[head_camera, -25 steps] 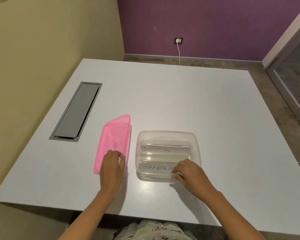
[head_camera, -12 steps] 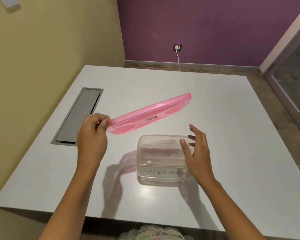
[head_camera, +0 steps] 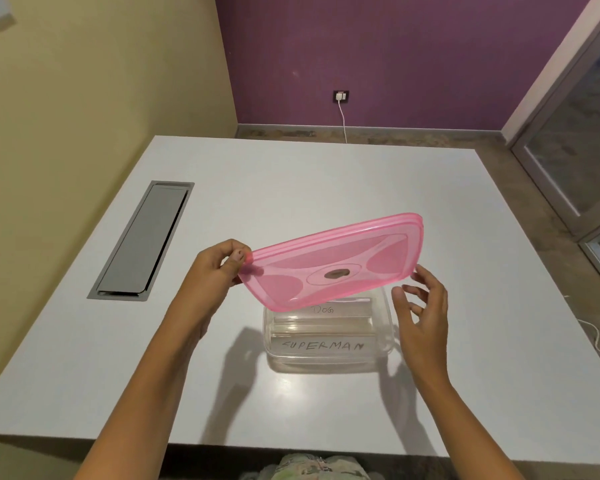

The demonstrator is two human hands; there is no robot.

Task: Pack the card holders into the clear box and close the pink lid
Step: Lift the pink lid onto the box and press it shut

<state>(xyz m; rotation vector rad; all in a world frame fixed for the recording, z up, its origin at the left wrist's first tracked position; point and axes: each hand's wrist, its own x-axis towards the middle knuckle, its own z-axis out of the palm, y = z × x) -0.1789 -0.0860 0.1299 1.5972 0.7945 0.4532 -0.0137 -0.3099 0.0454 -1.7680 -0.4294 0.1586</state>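
Two card holders: both lie inside the clear box [head_camera: 329, 355]; the nearer card holder [head_camera: 323, 346] reads "SUPERMAN", the farther card holder [head_camera: 323, 310] reads "DOG".
Clear box: open, on the white table [head_camera: 291, 188], below and between both sets of fingers.
Pink lid [head_camera: 333, 265]: held in the air, tilted, over the box's far half, its right end higher.
Left hand [head_camera: 215, 271]: thumb and fingers pinched on the lid's left corner.
Right hand [head_camera: 421, 313]: fingers spread wide, holding nothing, just beside the lid's lower right edge and the box's right wall.
Grey hatch [head_camera: 142, 240]: set in the table, well left of the left fingers.
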